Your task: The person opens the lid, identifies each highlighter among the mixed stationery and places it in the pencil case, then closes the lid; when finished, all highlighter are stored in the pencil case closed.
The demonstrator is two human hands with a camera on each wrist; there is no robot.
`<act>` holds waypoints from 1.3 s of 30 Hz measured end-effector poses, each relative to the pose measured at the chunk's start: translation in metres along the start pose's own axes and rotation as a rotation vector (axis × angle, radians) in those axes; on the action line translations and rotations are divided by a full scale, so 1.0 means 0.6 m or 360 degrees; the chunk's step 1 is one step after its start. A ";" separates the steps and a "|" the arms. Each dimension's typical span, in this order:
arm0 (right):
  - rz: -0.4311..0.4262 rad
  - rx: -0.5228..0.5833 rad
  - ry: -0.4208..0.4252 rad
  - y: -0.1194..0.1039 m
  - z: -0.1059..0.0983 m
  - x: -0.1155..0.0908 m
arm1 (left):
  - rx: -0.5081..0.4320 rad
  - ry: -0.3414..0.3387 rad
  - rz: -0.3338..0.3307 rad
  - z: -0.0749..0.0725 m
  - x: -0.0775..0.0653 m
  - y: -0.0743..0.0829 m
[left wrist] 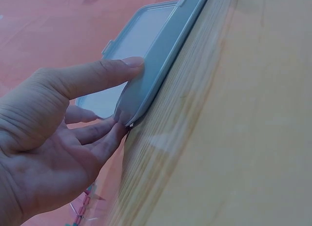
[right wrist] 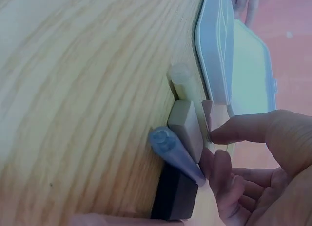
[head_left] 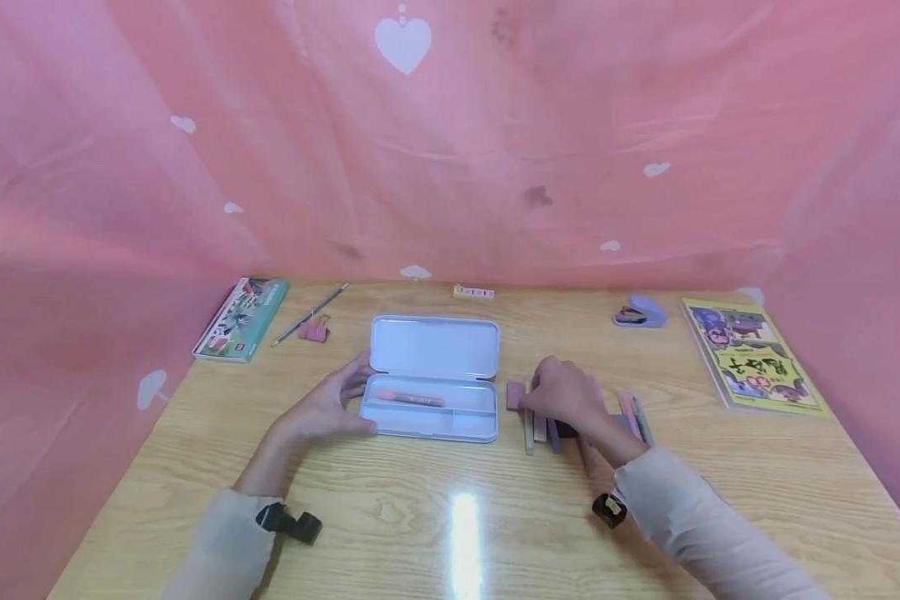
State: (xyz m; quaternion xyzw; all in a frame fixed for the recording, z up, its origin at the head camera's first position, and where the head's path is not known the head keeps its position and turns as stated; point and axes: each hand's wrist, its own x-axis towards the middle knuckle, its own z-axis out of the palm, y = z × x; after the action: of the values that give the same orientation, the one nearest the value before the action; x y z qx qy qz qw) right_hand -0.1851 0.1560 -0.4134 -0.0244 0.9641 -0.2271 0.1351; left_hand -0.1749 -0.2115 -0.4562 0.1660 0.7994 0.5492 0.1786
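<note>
A pale blue pencil case (head_left: 429, 425) lies with its lid raised, a pink-ended pen (head_left: 411, 398) inside its rear compartment. My left hand (head_left: 335, 402) holds the case's left end, thumb (left wrist: 132, 62) against the front wall and fingers round the corner. To the right of the case, my right hand (head_left: 567, 393) reaches down over a row of stationery. Its thumb and index finger pinch a pale yellow marker (right wrist: 184, 82). Close by are a mauve block (head_left: 515, 396), a whitish block (right wrist: 185, 123), a blue marker (right wrist: 173, 150) and a black block (right wrist: 174, 193).
A pink binder clip (head_left: 314, 330), a pencil (head_left: 307, 317) and a teal-covered book (head_left: 242, 319) lie at the back left. Behind the case is a small patterned strip (head_left: 473, 292). A purple stapler (head_left: 640, 312) and a yellow book (head_left: 753, 354) lie at the right. Pink curtain surrounds the table.
</note>
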 end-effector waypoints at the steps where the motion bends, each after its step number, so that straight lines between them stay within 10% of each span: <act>1: 0.0011 0.0021 0.0003 0.001 0.001 0.001 | 0.0004 -0.0003 -0.0002 0.000 0.001 0.000; 14: -0.0030 0.0121 0.0079 -0.004 -0.023 0.008 | -0.0012 -0.0021 0.0045 0.002 0.002 0.003; 24: -0.0335 0.0100 0.0132 -0.040 -0.091 0.011 | -0.0055 0.0008 0.0087 0.004 0.001 0.000; 39: -0.0817 -0.0118 0.0002 -0.192 -0.033 0.044 | -0.0146 -0.0015 0.0110 0.004 0.004 -0.009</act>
State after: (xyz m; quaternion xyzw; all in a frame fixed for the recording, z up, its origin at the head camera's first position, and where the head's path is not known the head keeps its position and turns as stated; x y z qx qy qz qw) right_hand -0.2176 0.0587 -0.3516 -0.2731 0.9341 -0.2185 0.0716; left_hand -0.1761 -0.2103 -0.4622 0.1877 0.7663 0.5903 0.1706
